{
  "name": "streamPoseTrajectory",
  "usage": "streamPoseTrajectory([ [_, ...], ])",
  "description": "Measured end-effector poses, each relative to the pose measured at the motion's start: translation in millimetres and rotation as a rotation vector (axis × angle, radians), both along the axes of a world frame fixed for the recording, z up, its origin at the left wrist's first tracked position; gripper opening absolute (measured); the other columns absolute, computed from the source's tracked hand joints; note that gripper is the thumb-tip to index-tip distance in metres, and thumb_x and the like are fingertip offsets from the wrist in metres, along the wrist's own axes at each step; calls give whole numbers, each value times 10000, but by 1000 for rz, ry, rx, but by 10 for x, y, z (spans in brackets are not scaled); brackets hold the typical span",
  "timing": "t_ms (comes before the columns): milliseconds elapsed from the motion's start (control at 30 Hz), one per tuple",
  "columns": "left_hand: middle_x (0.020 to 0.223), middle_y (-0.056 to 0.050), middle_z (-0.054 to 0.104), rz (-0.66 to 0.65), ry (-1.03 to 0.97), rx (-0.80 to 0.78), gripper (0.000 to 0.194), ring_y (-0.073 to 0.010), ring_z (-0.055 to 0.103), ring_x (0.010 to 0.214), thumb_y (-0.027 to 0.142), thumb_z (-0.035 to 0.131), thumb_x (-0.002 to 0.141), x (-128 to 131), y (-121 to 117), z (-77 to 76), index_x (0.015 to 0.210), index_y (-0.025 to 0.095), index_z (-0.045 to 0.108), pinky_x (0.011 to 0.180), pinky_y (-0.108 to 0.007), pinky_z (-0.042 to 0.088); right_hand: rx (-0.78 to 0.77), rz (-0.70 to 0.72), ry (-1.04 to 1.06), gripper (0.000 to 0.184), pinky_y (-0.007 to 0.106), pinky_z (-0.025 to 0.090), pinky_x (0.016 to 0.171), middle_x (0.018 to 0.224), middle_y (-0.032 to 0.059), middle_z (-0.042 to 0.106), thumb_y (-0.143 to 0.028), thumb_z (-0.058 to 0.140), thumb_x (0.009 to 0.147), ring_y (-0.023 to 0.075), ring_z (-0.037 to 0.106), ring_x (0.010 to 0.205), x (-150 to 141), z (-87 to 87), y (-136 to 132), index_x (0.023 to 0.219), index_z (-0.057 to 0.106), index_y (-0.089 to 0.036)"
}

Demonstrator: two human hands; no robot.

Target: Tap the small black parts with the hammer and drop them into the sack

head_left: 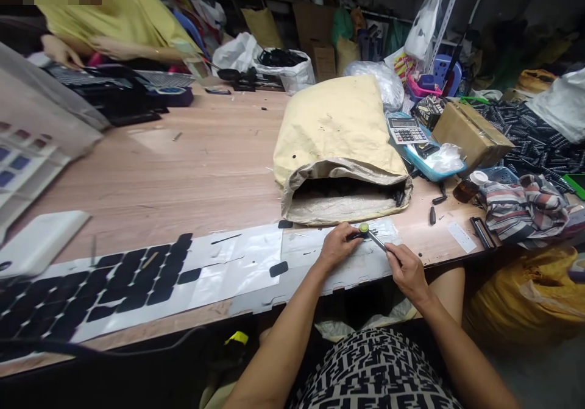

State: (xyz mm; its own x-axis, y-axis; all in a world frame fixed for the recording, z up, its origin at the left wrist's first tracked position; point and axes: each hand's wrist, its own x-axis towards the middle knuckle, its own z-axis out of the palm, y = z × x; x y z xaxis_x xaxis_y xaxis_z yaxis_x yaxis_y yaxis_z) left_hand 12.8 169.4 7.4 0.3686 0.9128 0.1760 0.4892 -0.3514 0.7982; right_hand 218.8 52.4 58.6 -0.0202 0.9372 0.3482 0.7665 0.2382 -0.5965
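Note:
My left hand (339, 245) is closed in a pinch on a small black part, mostly covered by the fingers. Right beside those fingertips shows a round yellow-green piece (364, 228); whether it belongs to the black part I cannot tell. My right hand (408, 270) grips a slim metal tool (377, 241), whose tip reaches to the green piece. Both hands work over a white sheet (297, 287) along the table's front edge. Just beyond them lies a big cream sack (336, 122), its mouth facing me, with dark things inside.
Rows of black rounded pads (132, 278) lie on the sheet's left. To the right are a blue tray (439, 168) with a calculator (406, 130), a cardboard box (473, 133), a brown bottle (470, 188) and a striped cloth (528, 209). A person in yellow (119, 19) works across the table.

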Motion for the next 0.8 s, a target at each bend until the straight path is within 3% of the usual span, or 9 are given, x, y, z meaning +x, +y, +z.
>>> streamPoseTrajectory([
  [200, 809, 9, 581, 11, -23, -32, 84, -149, 575, 772, 216, 699, 823, 10, -5, 23, 895, 240, 736, 715, -268, 437, -3, -17, -98, 307, 302, 544, 848, 950, 57, 711, -264, 457, 1006, 184, 680, 906, -39, -15, -54, 1213, 683, -232],
  [567, 835, 0, 601, 6, -15, -22, 140, -163, 586, 790, 261, 698, 813, 4, 13, -27, 942, 232, 742, 737, -292, 461, -34, -73, -47, 295, 311, 546, 876, 1031, 59, 729, -293, 476, 995, 187, 688, 969, 97, -58, -45, 1181, 697, -236],
  [800, 876, -5, 628, 7, -4, -17, 146, -170, 606, 816, 263, 689, 811, 3, 7, -19, 948, 235, 731, 754, -293, 472, 47, -210, -195, 307, 301, 500, 862, 993, 64, 708, -270, 465, 994, 197, 653, 952, 293, -75, 221, 1190, 695, -213],
])
